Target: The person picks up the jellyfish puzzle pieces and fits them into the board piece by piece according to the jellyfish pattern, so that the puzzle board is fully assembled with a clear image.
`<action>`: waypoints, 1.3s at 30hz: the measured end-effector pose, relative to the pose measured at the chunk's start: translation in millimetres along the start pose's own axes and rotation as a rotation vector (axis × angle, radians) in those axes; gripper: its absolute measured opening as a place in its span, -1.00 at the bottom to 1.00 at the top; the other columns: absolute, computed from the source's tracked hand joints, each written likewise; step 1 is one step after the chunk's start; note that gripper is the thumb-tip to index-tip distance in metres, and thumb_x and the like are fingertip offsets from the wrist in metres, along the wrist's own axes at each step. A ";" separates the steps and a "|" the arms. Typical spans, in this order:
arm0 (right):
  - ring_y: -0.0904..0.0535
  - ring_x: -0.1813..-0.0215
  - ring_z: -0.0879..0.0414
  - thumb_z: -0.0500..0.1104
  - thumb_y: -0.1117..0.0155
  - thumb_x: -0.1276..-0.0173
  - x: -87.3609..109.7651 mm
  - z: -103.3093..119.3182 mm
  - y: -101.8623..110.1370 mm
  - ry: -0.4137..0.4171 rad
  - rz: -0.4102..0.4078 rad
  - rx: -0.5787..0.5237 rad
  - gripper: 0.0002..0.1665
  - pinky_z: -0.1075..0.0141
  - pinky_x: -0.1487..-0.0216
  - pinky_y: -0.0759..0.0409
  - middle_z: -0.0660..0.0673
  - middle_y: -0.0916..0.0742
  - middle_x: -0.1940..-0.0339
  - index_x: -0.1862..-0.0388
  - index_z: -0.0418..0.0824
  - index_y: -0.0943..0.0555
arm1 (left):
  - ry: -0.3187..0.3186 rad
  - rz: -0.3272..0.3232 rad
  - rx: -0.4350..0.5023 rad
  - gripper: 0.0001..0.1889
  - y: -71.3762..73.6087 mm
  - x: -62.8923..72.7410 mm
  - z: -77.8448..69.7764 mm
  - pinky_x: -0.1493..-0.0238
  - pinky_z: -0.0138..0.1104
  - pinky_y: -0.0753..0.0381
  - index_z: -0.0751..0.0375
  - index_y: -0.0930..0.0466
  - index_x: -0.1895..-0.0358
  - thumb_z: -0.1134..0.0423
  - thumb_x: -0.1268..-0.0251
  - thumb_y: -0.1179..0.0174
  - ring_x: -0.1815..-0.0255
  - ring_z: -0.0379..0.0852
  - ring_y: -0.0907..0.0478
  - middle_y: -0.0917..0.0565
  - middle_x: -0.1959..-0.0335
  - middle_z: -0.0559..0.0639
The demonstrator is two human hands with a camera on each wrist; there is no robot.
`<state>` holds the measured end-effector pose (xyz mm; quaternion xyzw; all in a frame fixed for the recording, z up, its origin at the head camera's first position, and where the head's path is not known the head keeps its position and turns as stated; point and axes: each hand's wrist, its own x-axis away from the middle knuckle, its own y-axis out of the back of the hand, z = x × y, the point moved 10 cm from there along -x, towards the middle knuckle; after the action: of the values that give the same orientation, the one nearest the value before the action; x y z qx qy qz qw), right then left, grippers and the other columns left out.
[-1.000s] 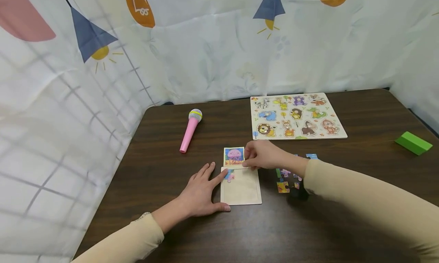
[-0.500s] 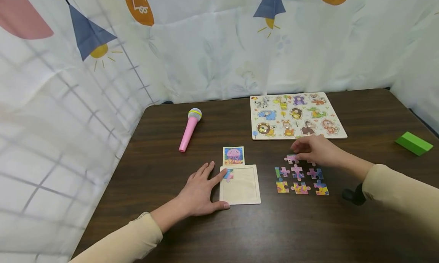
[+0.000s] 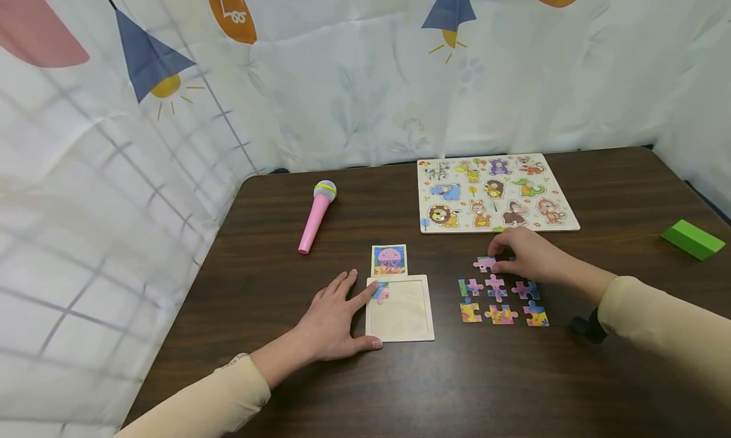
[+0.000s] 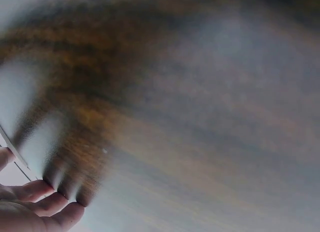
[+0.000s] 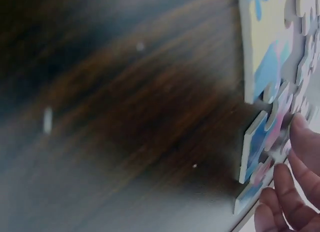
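Observation:
My left hand (image 3: 334, 317) lies with fingers spread at the left side of a square wooden puzzle tray (image 3: 402, 317). Its index fingertip touches a jigsaw piece (image 3: 381, 292) in the tray's upper left corner; the thumb touches the lower left edge. Above the tray lies a jellyfish picture card (image 3: 389, 260). On the right, my right hand (image 3: 531, 254) pinches a pink jigsaw piece (image 3: 484, 265) between thumb and index finger at the top of the loose pieces, which lie in rows. Behind that hand another piece is mostly hidden. In the right wrist view, curled fingers (image 5: 287, 197) reach among the pieces.
A pink toy microphone (image 3: 316, 219) lies at the back left. An animal puzzle board (image 3: 497, 193) lies behind the right hand. At the far right is a green block (image 3: 692, 239). Patterned curtains (image 3: 354, 76) border the dark table (image 3: 457, 387).
My right hand has moved from the card and tray rightward to the loose pieces, and its fingers have come down onto a top-row piece. My left hand stays in place.

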<state>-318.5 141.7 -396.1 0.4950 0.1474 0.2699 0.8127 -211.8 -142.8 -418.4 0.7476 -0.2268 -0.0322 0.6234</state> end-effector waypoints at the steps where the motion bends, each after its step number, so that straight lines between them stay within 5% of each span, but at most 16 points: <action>1: -0.61 0.20 0.13 -0.17 -0.52 -0.27 0.2 1.1 0.0 -0.001 -0.004 0.003 -0.81 0.08 0.10 -0.63 -0.02 -0.76 0.26 0.22 -0.22 -0.70 | 0.000 0.001 -0.004 0.00 -0.2 0.0 0.0 -0.46 0.26 -0.27 -0.18 -0.17 -0.62 -0.42 -0.12 -0.31 -0.65 0.32 -0.04 -0.12 -0.64 0.30; 10: -0.47 0.38 0.18 -0.22 -0.50 -0.27 3.3 2.0 0.7 -0.056 -0.040 -0.060 -0.77 0.29 0.31 -0.43 0.06 -0.64 0.44 0.32 -0.11 -0.55 | -0.003 0.002 -0.010 0.00 -0.5 0.3 -0.5 -0.46 0.27 -0.26 -0.18 -0.17 -0.62 -0.43 -0.13 -0.30 -0.66 0.32 -0.03 -0.12 -0.65 0.29; 17: -0.50 0.39 0.20 -0.22 -0.45 -0.35 -3.8 17.2 -1.4 -0.042 -0.034 -0.243 -0.84 0.35 0.34 -0.45 0.03 -0.67 0.43 0.32 -0.14 -0.59 | 0.000 0.004 -0.015 0.00 0.3 0.5 -0.7 -0.46 0.25 -0.28 -0.17 -0.18 -0.62 -0.43 -0.14 -0.30 -0.66 0.32 -0.03 -0.12 -0.64 0.30; 25: -0.66 0.42 0.11 -0.12 -0.41 -0.41 -28.1 50.4 -31.3 -0.114 0.069 -0.413 -0.82 0.31 0.41 -0.57 -0.03 -0.77 0.50 0.30 -0.21 -0.65 | 0.003 0.005 -0.024 0.00 0.8 -1.9 -0.8 -0.46 0.22 -0.29 -0.19 -0.18 -0.62 -0.44 -0.12 -0.30 -0.66 0.30 -0.04 -0.13 -0.64 0.28; 39: -0.72 0.53 0.19 -0.22 -0.47 -0.33 -62.6 101.3 -81.2 -0.219 0.213 -0.527 -0.87 0.36 0.46 -0.63 -0.07 -0.78 0.56 0.37 -0.26 -0.71 | -0.004 0.000 -0.025 -0.01 0.6 -1.9 -2.1 -0.44 0.23 -0.30 -0.18 -0.19 -0.61 -0.45 -0.13 -0.29 -0.65 0.31 -0.05 -0.14 -0.63 0.30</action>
<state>-294.2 2.1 -422.3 0.3061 -0.0691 0.3276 0.8912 -212.9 -140.2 -417.8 0.7399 -0.2277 -0.0366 0.6320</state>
